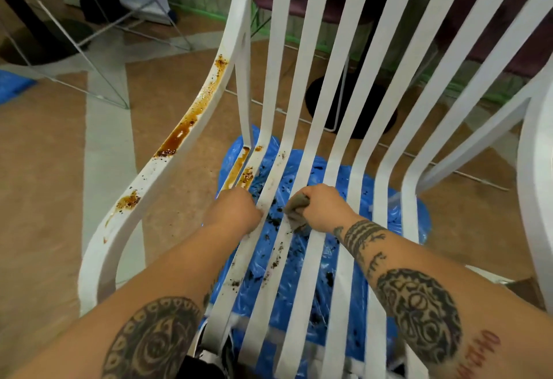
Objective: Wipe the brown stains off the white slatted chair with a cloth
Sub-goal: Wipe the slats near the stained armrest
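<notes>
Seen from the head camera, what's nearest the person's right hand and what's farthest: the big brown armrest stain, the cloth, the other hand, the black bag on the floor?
1. Cloth: gripped in the right hand itself.
2. Left hand: just left, gripping a seat slat.
3. Brown stain: on the left armrest.
4. Black bag: far off, upper left of the view.

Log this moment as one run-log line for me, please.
phase: wiping seat slats | left hand: grips seat slat | right hand: holds cloth on seat | armrest stains: not yet wiped
</notes>
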`<state>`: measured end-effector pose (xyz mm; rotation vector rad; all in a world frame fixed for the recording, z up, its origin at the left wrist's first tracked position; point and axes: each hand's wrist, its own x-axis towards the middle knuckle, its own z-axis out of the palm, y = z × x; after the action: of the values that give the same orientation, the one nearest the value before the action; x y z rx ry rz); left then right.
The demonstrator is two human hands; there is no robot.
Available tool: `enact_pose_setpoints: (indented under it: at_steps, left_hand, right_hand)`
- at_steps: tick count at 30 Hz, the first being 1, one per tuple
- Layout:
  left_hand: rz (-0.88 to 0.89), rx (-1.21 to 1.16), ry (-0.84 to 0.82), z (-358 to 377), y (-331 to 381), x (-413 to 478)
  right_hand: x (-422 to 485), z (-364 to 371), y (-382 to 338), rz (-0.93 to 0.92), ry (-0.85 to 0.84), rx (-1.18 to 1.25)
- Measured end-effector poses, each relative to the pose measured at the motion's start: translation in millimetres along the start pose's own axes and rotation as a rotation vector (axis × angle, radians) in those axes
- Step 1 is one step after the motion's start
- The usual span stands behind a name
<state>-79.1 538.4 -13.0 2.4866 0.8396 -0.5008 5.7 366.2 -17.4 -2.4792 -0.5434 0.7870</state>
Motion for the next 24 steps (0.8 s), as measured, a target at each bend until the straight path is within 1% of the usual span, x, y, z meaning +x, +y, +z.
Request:
enact_pose_setpoints:
  at_steps: [2, 3, 6, 8, 10, 12, 13, 14, 17, 18, 21, 24]
  left_hand:
    - [-0.001, -0.009, 0.012, 3.0, -4.8, -3.7]
    - [0.005, -0.024, 0.017, 4.2, -6.8, -5.4]
    - [0.036, -0.041, 0.014, 4.4, -8.6, -7.8]
    - [0.037, -0.058, 0.004, 1.4, -7.8, -7.8]
    - [0.036, -0.059, -0.004, 0.6, -6.9, -5.9]
    - [0.026, -0.059, -0.006, 2.2, -7.7, -4.3]
    - [0.018, -0.059, -0.007, 4.1, -9.3, -4.7]
    - [0.021, -0.057, -0.001, 4.0, -9.1, -3.0]
    - [0.041, -0.046, 0.023, 5.0, -10.5, -0.5]
    - [0.051, -0.046, 0.02, 5.0, -11.6, 0.0]
    - [0.066, -0.054, 0.006, 4.2, -10.8, -0.1]
    - [0.076, -0.07, 0.015, 4.1, -10.7, 1.1]
  right_hand:
    - [-5.9, 11.4, 6.5, 0.001, 0.144, 0.077]
    - [-10.0, 19.1, 8.8, -0.024, 0.181, 0.066]
    - [-21.8, 32.6, 3.1, -0.099, 0.18, -0.079]
    - [-26.7, 33.3, -8.2, -0.144, 0.133, -0.175]
    - [-29.0, 32.7, -14.1, -0.167, 0.033, -0.207]
    - [-29.0, 28.6, -15.4, -0.118, -0.097, -0.117]
    - [-28.8, 25.9, -14.7, -0.076, -0.13, -0.059]
    - [-24.7, 20.3, -13.5, -0.036, -0.103, -0.002]
    - [-10.3, 16.9, 0.7, 0.005, 0.163, 0.143]
    - [-8.6, 20.4, 1.8, -0.01, 0.206, 0.144]
    - [-9.8, 40.6, 1.3, -0.059, 0.203, -0.042]
    - [-24.3, 45.2, -11.0, -0.072, 0.134, -0.113]
